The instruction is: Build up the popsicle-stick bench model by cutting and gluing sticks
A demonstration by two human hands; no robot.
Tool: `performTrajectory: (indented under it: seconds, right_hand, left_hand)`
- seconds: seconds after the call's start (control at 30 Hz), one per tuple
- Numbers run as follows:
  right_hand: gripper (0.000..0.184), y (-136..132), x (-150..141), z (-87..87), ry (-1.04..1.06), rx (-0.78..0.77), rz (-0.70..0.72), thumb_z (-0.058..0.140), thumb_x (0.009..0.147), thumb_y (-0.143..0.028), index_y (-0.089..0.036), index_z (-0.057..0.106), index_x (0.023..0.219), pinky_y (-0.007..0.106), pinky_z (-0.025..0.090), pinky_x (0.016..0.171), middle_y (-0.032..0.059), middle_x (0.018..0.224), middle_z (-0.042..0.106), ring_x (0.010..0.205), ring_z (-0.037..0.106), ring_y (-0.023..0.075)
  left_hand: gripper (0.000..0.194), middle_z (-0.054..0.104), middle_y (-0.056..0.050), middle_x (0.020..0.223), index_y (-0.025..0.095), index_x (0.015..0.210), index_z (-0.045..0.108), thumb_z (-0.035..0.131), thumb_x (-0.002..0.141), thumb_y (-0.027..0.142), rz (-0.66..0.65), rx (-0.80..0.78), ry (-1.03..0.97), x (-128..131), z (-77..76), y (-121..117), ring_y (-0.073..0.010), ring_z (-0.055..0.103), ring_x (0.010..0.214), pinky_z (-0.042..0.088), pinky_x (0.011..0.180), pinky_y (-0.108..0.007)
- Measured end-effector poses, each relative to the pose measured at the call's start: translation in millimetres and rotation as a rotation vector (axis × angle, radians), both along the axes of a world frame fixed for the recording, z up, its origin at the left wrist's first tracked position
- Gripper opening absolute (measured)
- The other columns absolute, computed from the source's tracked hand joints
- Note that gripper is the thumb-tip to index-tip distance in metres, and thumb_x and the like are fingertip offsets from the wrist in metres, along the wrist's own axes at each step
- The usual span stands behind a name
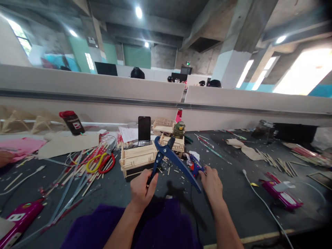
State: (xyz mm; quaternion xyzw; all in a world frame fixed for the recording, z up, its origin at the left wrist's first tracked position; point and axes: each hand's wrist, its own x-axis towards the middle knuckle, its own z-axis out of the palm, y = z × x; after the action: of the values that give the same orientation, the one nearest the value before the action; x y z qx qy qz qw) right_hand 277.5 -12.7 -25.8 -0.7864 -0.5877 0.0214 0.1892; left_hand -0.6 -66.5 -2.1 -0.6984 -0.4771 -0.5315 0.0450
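Observation:
My left hand is closed round one handle of a blue cutter, whose two handles are spread wide; the other handle slants down to the right. My right hand reaches toward a small blue tool lying on the dark table and touches it; its fingers are curled, and I cannot make out whether they grip it. Just behind the cutter stand small boxes built of wooden sticks.
A phone stands upright behind the stick boxes. Yellow and red scissors lie among loose sticks and straws at left. Magenta glue guns lie right and at far left. A white cable runs across the right.

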Motion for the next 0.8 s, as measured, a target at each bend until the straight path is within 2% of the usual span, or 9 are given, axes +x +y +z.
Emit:
performTrajectory:
  seconds: [0.07, 0.17, 0.33, 0.5, 0.67, 0.8]
  right_hand:
    - [0.027, 5.1, 4.8, -2.6, -0.089, -0.082, 0.017, 0.05, 0.093, -0.025, -0.015, 0.064, 0.115, 0.028, 0.042, 0.069, 0.0154, 0.107, 0.063, 0.091, 0.065, 0.0236]
    - [0.026, 10.8, 9.8, -9.2, -0.104, -0.141, 0.057, 0.046, 0.094, -0.02, -0.015, 0.066, 0.109, 0.027, 0.041, 0.071, 0.0133, 0.101, 0.066, 0.092, 0.065, 0.0222]
    - [0.02, 15.9, 16.2, -15.7, -0.1, -0.131, 0.091, 0.052, 0.091, -0.026, -0.015, 0.066, 0.101, 0.027, 0.039, 0.068, 0.0119, 0.099, 0.067, 0.089, 0.065, 0.022]
    - [0.02, 18.6, 22.3, -10.4, -0.06, -0.093, 0.107, 0.047, 0.091, -0.021, -0.017, 0.066, 0.085, 0.026, 0.037, 0.066, 0.0088, 0.087, 0.068, 0.083, 0.063, 0.02]
    - [0.02, 18.5, 24.3, -0.2, 0.107, 0.035, 0.114, 0.048, 0.088, -0.026, -0.018, 0.066, 0.086, 0.025, 0.038, 0.066, 0.0065, 0.084, 0.069, 0.079, 0.063, 0.0193]
    - [0.023, 26.4, 23.0, -0.9, 0.101, -0.021, 0.03, 0.047, 0.088, -0.026, -0.019, 0.069, 0.089, 0.026, 0.038, 0.065, 0.0082, 0.088, 0.071, 0.083, 0.064, 0.0207]
  left_hand:
    - [0.006, 0.057, 0.002, 0.064, 0.018, 0.087, 0.058, 0.055, 0.091, 0.021, 0.048, 0.046, -0.067, -2.8, -0.2, 0.5, -0.0092, 0.052, 0.051, 0.04, 0.054, -0.021]
    - [0.007, 0.056, 0.003, 0.061, 0.018, 0.084, 0.058, 0.057, 0.09, 0.023, 0.125, 0.088, -0.121, -5.6, 0.0, 1.6, -0.0089, 0.05, 0.049, 0.04, 0.052, -0.02]
    - [0.011, 0.054, 0.005, 0.057, 0.018, 0.082, 0.059, 0.057, 0.09, 0.026, 0.141, 0.062, -0.161, -5.4, 2.0, 2.1, -0.009, 0.049, 0.046, 0.04, 0.051, -0.02]
    - [0.016, 0.051, 0.005, 0.055, 0.018, 0.08, 0.059, 0.055, 0.091, 0.03, 0.146, 0.011, -0.184, -4.5, 3.1, 1.3, -0.009, 0.047, 0.046, 0.04, 0.051, -0.02]
    - [0.018, 0.049, 0.006, 0.053, 0.019, 0.078, 0.058, 0.055, 0.091, 0.032, 0.156, -0.013, -0.198, -4.9, 2.8, 2.1, -0.0091, 0.046, 0.045, 0.039, 0.05, -0.02]
    - [0.016, 0.05, 0.006, 0.054, 0.019, 0.079, 0.058, 0.056, 0.09, 0.029, 0.152, -0.003, -0.196, -5.5, -0.4, 4.6, -0.0088, 0.047, 0.046, 0.039, 0.051, -0.019]
